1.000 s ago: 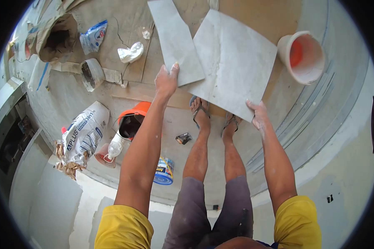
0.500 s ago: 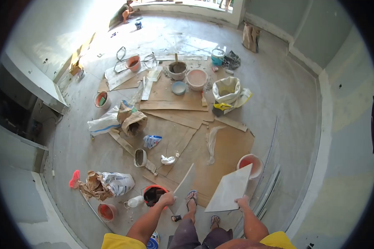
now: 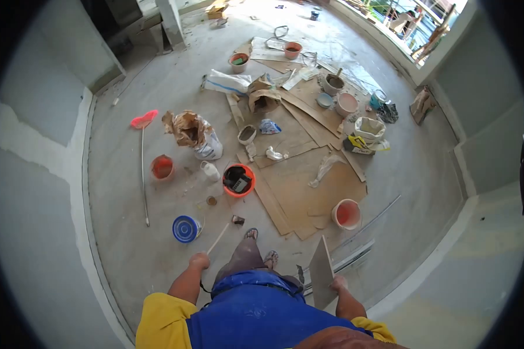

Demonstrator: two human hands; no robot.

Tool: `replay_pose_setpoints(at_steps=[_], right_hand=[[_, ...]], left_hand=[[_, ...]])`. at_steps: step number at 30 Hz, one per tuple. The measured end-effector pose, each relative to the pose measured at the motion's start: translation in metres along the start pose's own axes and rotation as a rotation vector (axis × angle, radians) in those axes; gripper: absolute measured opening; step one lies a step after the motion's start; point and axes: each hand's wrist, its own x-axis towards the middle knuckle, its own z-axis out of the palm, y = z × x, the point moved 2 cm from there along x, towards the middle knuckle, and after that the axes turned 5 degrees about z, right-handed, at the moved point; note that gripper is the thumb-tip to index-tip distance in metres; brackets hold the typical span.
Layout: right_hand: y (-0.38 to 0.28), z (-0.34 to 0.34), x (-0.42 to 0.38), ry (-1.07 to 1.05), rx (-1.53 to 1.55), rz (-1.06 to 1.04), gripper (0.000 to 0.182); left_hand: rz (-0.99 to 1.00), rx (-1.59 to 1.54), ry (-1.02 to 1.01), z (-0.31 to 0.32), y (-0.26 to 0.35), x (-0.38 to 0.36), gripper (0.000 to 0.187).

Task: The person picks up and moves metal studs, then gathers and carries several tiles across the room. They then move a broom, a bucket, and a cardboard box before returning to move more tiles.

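My left hand (image 3: 199,260) is closed around the near end of a thin pale strip (image 3: 219,237), which points forward over the floor; its exact kind does not show. My right hand (image 3: 339,283) grips the edge of a flat, pale grey board (image 3: 321,270), tilted steeply so that it shows nearly edge-on. A small dark block-like object (image 3: 238,220) lies just beyond the strip's tip. Left of the strip stands a round container with a blue lid (image 3: 185,229). Farther ahead is an orange-rimmed bucket (image 3: 239,180) with dark things inside.
Cardboard sheets (image 3: 308,198) cover the floor ahead. A pale bucket with a reddish inside (image 3: 347,214) stands on their right side. Metal profiles (image 3: 355,256) lie near my right hand. At the left are an opened paper bag (image 3: 206,139) and a pink-headed long pole (image 3: 144,174).
My view has turned left and tipped down toward my body. The board has swung from a broad face to nearly edge-on. Both hands keep their hold.
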Motion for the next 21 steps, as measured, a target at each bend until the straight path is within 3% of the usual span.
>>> replay_pose_setpoints(at_steps=[2, 5, 9, 10, 12, 14, 16, 18, 19, 20, 21], right_hand=[[0.005, 0.031, -0.012, -0.137, -0.171, -0.063, 0.032], [-0.007, 0.047, -0.043, -0.303, -0.224, -0.098, 0.034], [-0.008, 0.121, -0.015, -0.240, -0.240, -0.264, 0.038], [-0.018, 0.133, -0.015, -0.252, -0.400, -0.241, 0.039], [-0.052, 0.137, -0.032, -0.243, -0.481, -0.261, 0.038], [-0.114, 0.136, -0.061, -0.202, -0.529, -0.258, 0.036], [-0.175, 0.133, -0.120, -0.166, -0.509, -0.281, 0.031], [-0.221, 0.156, -0.118, -0.151, -0.524, -0.452, 0.032], [-0.256, 0.153, -0.146, -0.105, -0.576, -0.434, 0.033], [-0.305, 0.133, -0.194, -0.064, -0.630, -0.411, 0.034], [-0.329, 0.140, -0.193, -0.073, -0.626, -0.434, 0.034]], left_hand=[[-0.196, -0.158, -0.063, 0.052, -0.040, -0.035, 0.036], [-0.322, -0.260, -0.101, 0.164, -0.117, -0.045, 0.035], [-0.401, -0.419, -0.203, 0.269, -0.181, -0.107, 0.031], [-0.429, -0.462, -0.215, 0.290, -0.193, -0.123, 0.031], [-0.381, -0.530, -0.278, 0.327, -0.219, -0.152, 0.029], [-0.369, -0.918, -0.259, 0.384, -0.254, -0.162, 0.029], [-0.024, -0.638, -0.155, 0.497, -0.294, -0.133, 0.034], [-0.290, -1.208, -0.105, 0.512, -0.317, -0.153, 0.035], [-0.272, -1.080, -0.160, 0.525, -0.334, -0.155, 0.035], [-0.250, -0.951, -0.214, 0.496, -0.345, -0.178, 0.035], [-0.284, -0.906, -0.241, 0.488, -0.353, -0.186, 0.035]])
